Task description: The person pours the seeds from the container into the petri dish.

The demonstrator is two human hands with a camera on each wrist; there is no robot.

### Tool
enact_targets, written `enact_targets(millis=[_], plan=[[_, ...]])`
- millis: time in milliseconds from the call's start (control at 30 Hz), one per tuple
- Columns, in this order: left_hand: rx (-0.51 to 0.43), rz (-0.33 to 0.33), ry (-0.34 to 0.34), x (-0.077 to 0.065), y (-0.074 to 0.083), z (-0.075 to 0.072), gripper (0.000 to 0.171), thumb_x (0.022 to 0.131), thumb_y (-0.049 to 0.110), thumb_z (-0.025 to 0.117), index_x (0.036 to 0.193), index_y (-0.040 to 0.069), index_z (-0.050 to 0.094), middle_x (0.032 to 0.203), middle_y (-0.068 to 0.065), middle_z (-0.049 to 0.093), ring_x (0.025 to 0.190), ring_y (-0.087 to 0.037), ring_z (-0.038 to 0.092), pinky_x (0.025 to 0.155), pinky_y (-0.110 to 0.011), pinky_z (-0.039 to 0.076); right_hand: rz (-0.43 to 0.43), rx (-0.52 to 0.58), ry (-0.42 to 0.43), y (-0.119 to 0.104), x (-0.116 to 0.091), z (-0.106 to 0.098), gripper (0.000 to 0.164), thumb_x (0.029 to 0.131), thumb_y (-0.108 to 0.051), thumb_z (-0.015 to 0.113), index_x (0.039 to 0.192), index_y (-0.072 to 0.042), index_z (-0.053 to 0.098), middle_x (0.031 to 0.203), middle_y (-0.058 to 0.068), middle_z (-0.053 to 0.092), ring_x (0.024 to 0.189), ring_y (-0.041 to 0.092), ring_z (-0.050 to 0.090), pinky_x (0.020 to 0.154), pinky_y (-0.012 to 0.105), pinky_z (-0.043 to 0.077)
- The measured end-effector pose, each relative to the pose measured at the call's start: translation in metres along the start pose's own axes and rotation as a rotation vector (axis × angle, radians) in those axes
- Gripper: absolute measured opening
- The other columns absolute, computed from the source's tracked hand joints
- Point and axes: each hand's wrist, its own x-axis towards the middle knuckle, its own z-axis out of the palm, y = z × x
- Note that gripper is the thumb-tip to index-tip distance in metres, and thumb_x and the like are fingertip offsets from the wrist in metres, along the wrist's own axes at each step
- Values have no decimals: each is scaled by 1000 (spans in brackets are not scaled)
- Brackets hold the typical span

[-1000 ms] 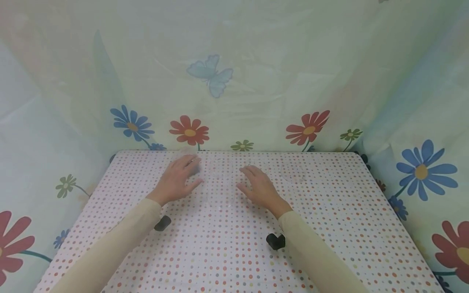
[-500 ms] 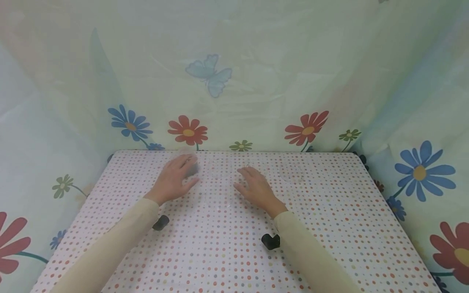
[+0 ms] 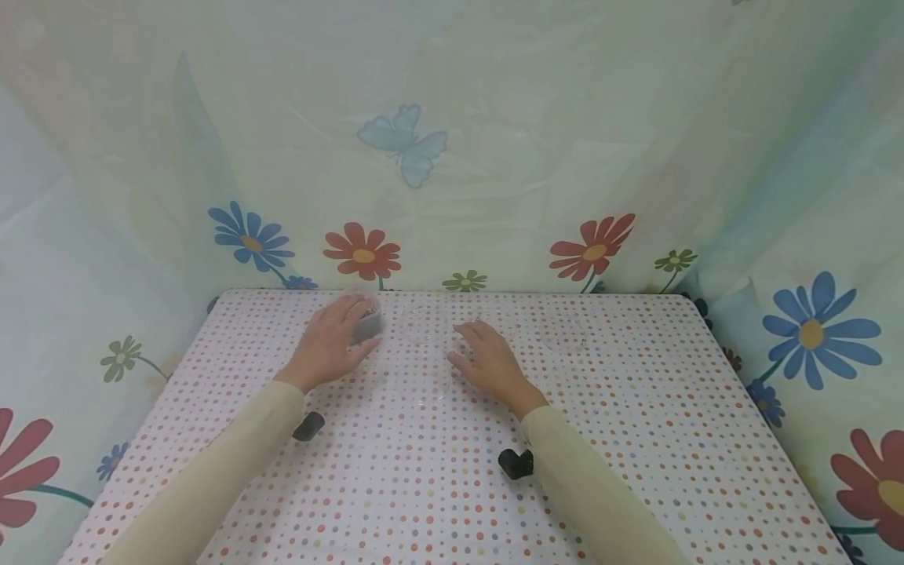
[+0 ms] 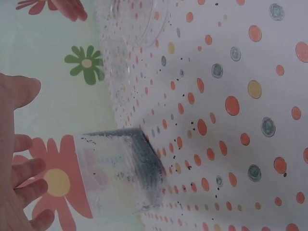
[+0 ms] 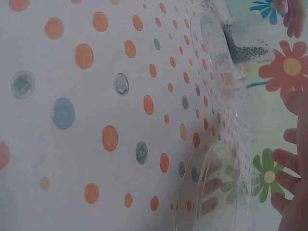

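The left hand [image 3: 325, 345] is at the near-left side of a clear cup [image 3: 368, 325] at the far part of the table [image 3: 678, 439], left of centre. Its fingers are spread and relaxed, thumb apart, gripping nothing; whether a fingertip touches the cup cannot be told. In the left wrist view, dark grains [image 4: 148, 168] fill the cup's bottom, and small dark specks dot the table near it. The right hand [image 3: 490, 361] hangs right of centre, well apart from the cup, its fingers loosely bent and parted, pinching nothing. In the right wrist view, one clear dish [image 5: 211, 62] lies just beside the cup and a second dish [image 5: 211, 187] lies nearer the right hand; both are see-through, so their edges are faint. The table's cover is white with coloured dots. Pale sleeves [image 3: 219, 471] reach the wrists, with a black piece [image 3: 308, 426] showing beside each. Behind stands a pale backdrop [image 3: 508, 149] printed with flowers and a blue butterfly [image 3: 406, 143].
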Motion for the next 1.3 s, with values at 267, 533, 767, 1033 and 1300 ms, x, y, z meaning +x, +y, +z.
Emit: enact_targets(millis=[267, 533, 767, 1033, 1300], plan=[[-8, -22, -8, 3, -3, -2, 67, 83, 44, 60, 141, 22, 32, 149, -4, 29, 136, -26, 28, 107, -53, 30, -38, -7, 21, 3, 5, 1, 52, 91, -43, 48, 134, -13, 43, 137, 8, 44, 130, 25, 38, 109, 46, 31], [-28, -74, -56, 5, -11, -5, 73, 84, 44, 59, 144, 23, 25, 150, -5, 27, 137, -26, 27, 108, -53, 30, 3, -4, -24, 3, 9, 1, 53, 91, -44, 47, 135, -15, 42, 140, 8, 41, 133, 26, 34, 110, 46, 29], [-53, -116, -137, 8, -18, -7, 77, 85, 48, 56, 147, 29, 15, 152, -6, 20, 139, -30, 22, 108, -57, 26, 6, -7, -29, 5, 14, 2, 53, 91, -45, 47, 135, -15, 42, 140, 7, 42, 133, 25, 34, 111, 45, 28], [-82, -153, -218, 11, -24, -11, 78, 85, 49, 54, 147, 29, 12, 154, -8, 16, 139, -33, 19, 109, -58, 23, 4, -17, -58, 5, 20, 3, 54, 91, -47, 45, 135, -17, 41, 142, 6, 40, 135, 24, 32, 112, 44, 26], [-107, -198, -220, 13, -36, -5, 78, 83, 56, 52, 146, 28, 16, 153, -9, 18, 138, -35, 21, 106, -61, 25, 11, -15, -84, 2, 25, 4, 54, 91, -47, 46, 136, -17, 41, 142, 6, 39, 135, 25, 30, 113, 45, 24]])
